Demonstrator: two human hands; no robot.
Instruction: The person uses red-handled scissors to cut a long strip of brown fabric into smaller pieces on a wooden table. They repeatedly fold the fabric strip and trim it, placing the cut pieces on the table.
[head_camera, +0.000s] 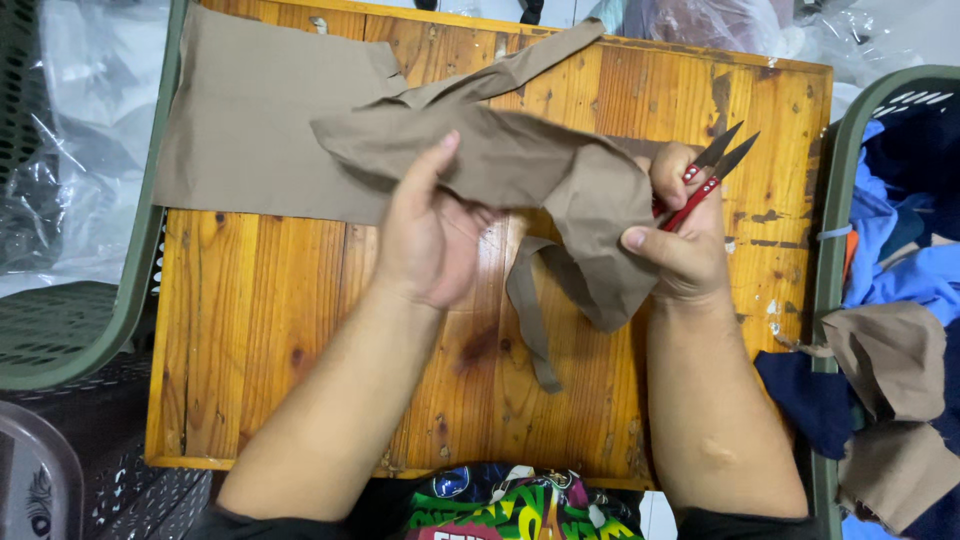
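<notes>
Above a small wooden table (270, 330), my left hand (428, 235) grips a piece of tan fabric (520, 160) from underneath, thumb on top. My right hand (680, 235) pinches the same fabric's right end and also holds red thread snips (710, 172), whose dark blades point up and to the right. A narrow fabric strap (530, 320) hangs down from the piece onto the table. A second, flat tan fabric panel (250, 110) lies across the table's far left corner.
Green plastic baskets stand on both sides: the left basket (70, 330) holds clear plastic, the right basket (835, 250) holds blue, dark and tan fabric pieces (890, 350). Clear plastic bags (700, 20) lie beyond the table's far edge.
</notes>
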